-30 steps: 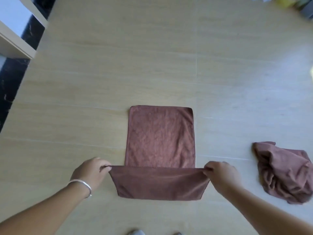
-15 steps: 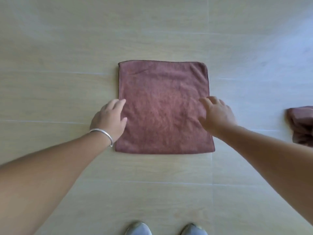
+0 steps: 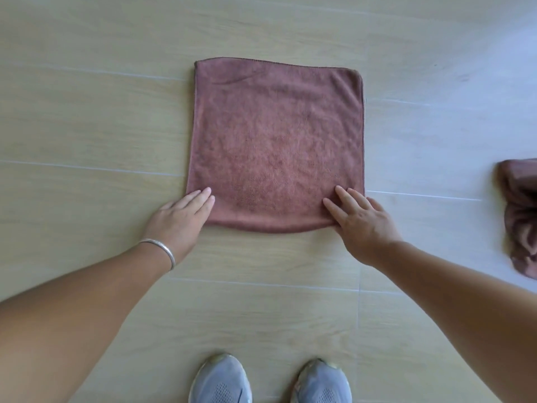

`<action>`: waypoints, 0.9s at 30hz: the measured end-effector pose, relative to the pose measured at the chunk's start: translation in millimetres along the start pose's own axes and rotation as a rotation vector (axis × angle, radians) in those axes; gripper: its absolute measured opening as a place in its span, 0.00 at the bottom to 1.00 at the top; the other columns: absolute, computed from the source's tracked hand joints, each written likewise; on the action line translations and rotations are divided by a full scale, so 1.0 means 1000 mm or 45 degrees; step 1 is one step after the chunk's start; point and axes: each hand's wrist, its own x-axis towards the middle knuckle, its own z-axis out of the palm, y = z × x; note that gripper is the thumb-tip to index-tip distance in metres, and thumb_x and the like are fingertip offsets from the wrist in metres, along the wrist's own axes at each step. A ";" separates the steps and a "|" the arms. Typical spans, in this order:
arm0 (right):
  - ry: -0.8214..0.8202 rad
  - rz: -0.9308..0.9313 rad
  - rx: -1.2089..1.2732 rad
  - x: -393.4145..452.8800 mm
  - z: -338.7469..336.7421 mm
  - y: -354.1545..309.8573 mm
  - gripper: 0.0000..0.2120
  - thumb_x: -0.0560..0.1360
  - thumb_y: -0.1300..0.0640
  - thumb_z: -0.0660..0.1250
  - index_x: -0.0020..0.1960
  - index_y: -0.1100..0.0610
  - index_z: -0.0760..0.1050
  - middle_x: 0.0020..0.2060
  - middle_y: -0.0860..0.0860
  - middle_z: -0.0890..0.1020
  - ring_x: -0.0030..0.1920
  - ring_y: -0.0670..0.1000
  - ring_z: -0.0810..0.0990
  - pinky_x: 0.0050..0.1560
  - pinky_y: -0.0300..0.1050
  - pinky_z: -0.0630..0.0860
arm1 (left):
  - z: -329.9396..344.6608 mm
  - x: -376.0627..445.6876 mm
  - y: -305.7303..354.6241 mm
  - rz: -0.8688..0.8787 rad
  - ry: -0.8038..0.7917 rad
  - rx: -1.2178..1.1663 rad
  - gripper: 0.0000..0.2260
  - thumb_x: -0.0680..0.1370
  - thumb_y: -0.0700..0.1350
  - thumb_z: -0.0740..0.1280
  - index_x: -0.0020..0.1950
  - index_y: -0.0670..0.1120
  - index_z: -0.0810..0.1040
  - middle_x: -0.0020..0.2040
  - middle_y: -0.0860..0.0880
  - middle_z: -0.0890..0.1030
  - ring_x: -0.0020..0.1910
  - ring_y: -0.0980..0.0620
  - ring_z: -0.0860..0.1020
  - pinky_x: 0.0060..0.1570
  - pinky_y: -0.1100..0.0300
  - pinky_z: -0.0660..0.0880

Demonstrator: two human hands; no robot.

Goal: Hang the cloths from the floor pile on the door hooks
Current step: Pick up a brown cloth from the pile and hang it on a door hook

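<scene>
My left hand (image 3: 177, 219), bracelet (image 3: 162, 248) on its wrist, lies flat with fingers together on the folded brown cloth's (image 3: 276, 146) seven o'clock corner. My right hand (image 3: 360, 219), fingers slightly spread, presses the five o'clock corner. A crumpled cloth (image 3: 520, 216) lies on the floor (image 3: 87, 112) at three o'clock.

You have bare pale wood-look floor (image 3: 87, 117) left of and beyond the flat brown folded cloth (image 3: 276, 146). To your right, a crumpled brown cloth (image 3: 520, 216), perhaps a pile, sits well apart. Grey mesh shoes (image 3: 220, 379) bound the near side.
</scene>
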 end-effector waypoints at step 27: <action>0.341 0.141 0.117 -0.182 -0.558 0.153 0.20 0.82 0.42 0.46 0.70 0.41 0.66 0.68 0.39 0.70 0.75 0.48 0.59 0.72 0.48 0.59 | -0.601 -0.079 -0.062 -0.140 0.335 0.181 0.12 0.80 0.43 0.55 0.57 0.53 0.76 0.57 0.56 0.78 0.59 0.54 0.75 0.52 0.53 0.74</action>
